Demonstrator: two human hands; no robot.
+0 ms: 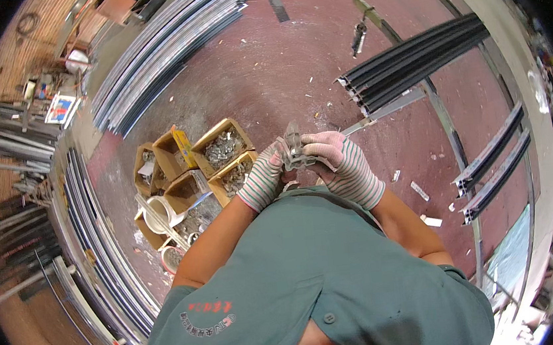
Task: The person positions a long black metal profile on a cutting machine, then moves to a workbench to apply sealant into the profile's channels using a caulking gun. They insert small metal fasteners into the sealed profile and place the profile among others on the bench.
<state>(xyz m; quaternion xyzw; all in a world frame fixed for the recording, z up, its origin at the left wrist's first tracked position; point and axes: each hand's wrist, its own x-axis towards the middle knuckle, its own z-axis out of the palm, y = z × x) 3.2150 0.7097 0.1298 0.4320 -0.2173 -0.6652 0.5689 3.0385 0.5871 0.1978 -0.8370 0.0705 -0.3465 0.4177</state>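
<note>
Close in front of my chest, both hands wear white knitted gloves with green and pink stripes. Between them is a silvery-grey, angular piece, partly see-through or shiny; its exact kind I cannot make out. My left hand grips its left side with bent fingers. On the other side, my right hand has its fingers curled against the piece, and the thumb is partly hidden. Just left of my left hand stand open cardboard boxes, and two of them hold small metal parts.
Left of me are a white bucket and long metal profiles. More profiles lie at the far left. Black profiles rest across rails at the right, with shorter ones nearer. Scraps litter the red floor.
</note>
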